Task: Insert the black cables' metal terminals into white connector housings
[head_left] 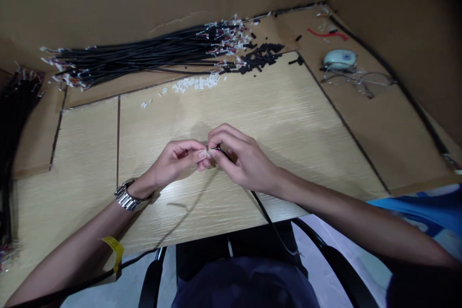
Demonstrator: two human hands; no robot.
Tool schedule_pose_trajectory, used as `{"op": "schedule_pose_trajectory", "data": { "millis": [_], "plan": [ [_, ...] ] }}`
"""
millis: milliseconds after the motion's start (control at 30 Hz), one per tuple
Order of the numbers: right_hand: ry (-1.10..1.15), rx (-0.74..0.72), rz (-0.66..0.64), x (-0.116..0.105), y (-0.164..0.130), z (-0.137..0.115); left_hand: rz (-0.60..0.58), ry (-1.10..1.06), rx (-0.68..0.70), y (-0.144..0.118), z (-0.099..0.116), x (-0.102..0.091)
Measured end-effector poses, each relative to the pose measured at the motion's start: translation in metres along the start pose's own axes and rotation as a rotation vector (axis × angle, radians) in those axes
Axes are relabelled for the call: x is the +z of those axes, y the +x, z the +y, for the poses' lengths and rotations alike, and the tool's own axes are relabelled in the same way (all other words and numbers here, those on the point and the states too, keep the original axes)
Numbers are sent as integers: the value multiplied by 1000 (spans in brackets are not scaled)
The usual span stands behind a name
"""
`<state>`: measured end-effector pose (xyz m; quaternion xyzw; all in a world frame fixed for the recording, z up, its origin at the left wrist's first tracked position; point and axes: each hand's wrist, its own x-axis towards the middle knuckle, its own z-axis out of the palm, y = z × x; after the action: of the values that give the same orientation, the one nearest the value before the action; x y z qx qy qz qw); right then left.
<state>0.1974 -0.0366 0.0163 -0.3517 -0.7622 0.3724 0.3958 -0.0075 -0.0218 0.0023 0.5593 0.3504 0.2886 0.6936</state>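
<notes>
My left hand [176, 163] and my right hand [245, 160] meet fingertip to fingertip above the wooden tabletop. Thumb and forefinger of the left are pinched on a small pale piece, which looks like a white connector [207, 152] and is mostly covered by the fingers. My right hand is closed around the end of a black cable [263, 208]. Thin wires at that end run toward the left fingertips. From under the right palm, the rest of the cable hangs over the table's front edge toward my lap.
Behind my hands lie a long bundle of black cables [144, 55], loose white connectors [198, 83] and short black tubes [263, 57]. Another cable bundle [16, 106] is at far left. Eyeglasses [364, 79], a pale rounded object [339, 59] and red tubing [327, 34] are at right. Cardboard walls surround the back.
</notes>
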Motion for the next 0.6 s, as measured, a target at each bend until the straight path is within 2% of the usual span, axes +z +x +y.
{"op": "schedule_pose_trajectory", "data": {
  "millis": [267, 467, 600],
  "plan": [
    [78, -14, -10, -1, 1, 7, 15, -6, -3, -1, -2, -2],
    [175, 53, 44, 0, 2, 2, 128, -181, 5, 1, -5, 0],
    [262, 88, 7, -2, 4, 2, 129, -241, -3, 3, -4, 0]
  ]
}}
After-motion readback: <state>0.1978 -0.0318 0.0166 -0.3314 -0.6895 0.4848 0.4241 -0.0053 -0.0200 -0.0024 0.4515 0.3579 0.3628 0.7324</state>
